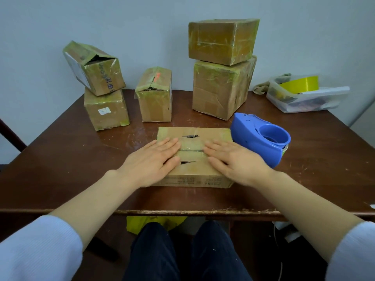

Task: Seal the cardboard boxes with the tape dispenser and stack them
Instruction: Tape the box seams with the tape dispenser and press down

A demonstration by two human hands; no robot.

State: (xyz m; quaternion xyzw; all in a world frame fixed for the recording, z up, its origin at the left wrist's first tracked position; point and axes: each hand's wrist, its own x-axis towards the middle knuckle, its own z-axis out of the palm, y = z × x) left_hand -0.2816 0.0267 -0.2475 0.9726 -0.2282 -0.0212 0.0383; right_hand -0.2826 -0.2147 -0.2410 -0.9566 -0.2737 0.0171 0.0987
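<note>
Sealing is the step in hand: the left hand (156,159) and right hand (237,159) lie flat on the low cardboard box (192,169) at the centre of the frame, each grip open, with straight fingers pressing either side of the tape strip (192,148) across the flaps. Two gaps in the seam remain uncovered. The blue tape dispenser (257,138) sits ungripped on the desk (60,159) just right of the box, so the next move likely calls for the right hand to take it and lay another strip before this box joins the stacked boxes (221,92) in the upper right of the frame.
</note>
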